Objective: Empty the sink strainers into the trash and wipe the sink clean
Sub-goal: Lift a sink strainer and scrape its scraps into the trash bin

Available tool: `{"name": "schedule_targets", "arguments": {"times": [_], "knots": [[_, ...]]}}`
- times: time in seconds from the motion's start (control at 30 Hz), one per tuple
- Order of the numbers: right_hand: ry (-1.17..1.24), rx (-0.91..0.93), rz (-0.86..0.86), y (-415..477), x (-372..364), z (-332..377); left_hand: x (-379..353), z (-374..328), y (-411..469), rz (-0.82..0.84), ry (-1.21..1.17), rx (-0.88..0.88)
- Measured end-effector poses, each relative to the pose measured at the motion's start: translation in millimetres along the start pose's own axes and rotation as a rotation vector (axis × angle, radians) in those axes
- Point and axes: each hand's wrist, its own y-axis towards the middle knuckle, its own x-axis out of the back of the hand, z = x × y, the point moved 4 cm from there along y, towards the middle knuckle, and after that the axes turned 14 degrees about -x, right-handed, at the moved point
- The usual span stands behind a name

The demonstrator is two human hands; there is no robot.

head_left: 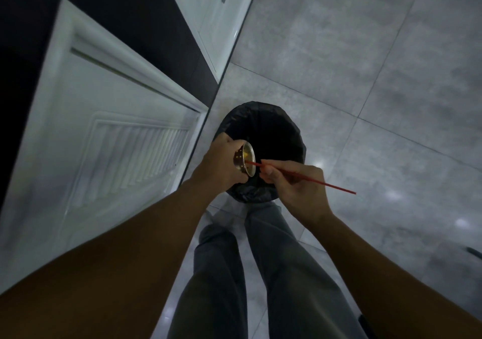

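Observation:
My left hand (221,161) grips a round metal sink strainer (246,159) with small holes, tilted on its side over a round trash bin (273,135) lined with a black bag. Yellowish scraps show inside the strainer. My right hand (297,185) holds a thin red stick (323,182) like a pen, its tip poking into the strainer's bowl. Both hands hover above the near left part of the bin's opening. The inside of the bin is dark and I cannot see its contents.
The bin stands on a grey tiled floor (365,65), close to white cabinet doors (109,135) on the left. My legs in grey trousers (260,273) stand just in front of the bin. A dark countertop edge (130,7) runs above the cabinets.

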Motion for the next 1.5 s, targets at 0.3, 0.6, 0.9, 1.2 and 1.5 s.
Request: {"name": "schedule_targets", "arguments": {"times": [0.3,0.6,0.9,1.2,1.5], "knots": [[0.022,-0.062,-0.119,-11.5,17.5,-25.4,-2.6,-4.7,-0.3,0.015,0.038,0.036],[-0.023,-0.131,-0.033,-8.8,3.7,-23.5,-6.9,-14.8,5.6,0.067,0.069,0.017],[0.004,-0.074,-0.097,-12.0,18.3,-26.0,-6.5,-10.4,4.1,0.09,0.102,0.047],[-0.012,-0.137,-0.057,-9.9,1.7,-29.3,-8.3,-16.6,7.6,0.107,0.153,-0.016],[0.014,-0.096,-0.075,-10.8,22.2,-30.4,-4.5,-13.9,4.8,0.117,0.107,0.029]]}}
